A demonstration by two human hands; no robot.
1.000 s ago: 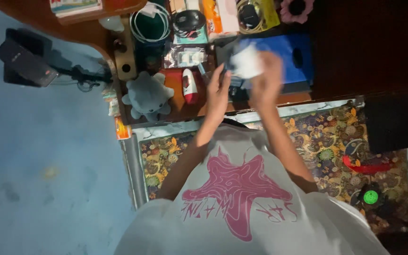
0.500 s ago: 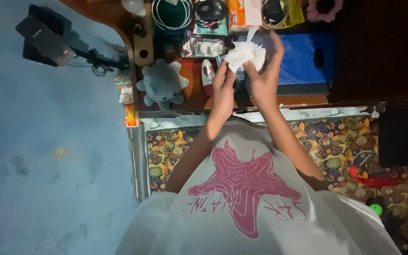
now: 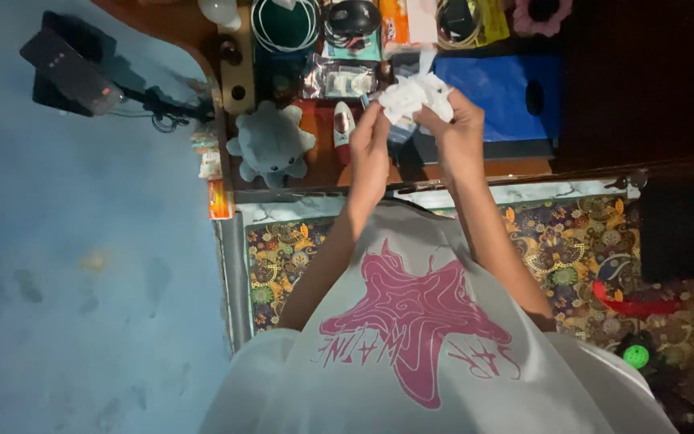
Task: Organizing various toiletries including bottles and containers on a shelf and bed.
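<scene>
Fingers of the left hand (image 3: pixel 369 138) and right hand (image 3: pixel 459 133) pinch a crumpled white tissue (image 3: pixel 413 94) between them, upper centre of frame, above the cluttered surface (image 3: pixel 327 170). It looks light, soft and easily torn; grip it gently at the bunched edges.

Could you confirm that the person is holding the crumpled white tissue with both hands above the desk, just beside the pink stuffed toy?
Not quite: the stuffed toy is grey-blue, not pink, as the head view shows. Both the left hand and right hand do hold the crumpled white tissue above the desk.
</scene>
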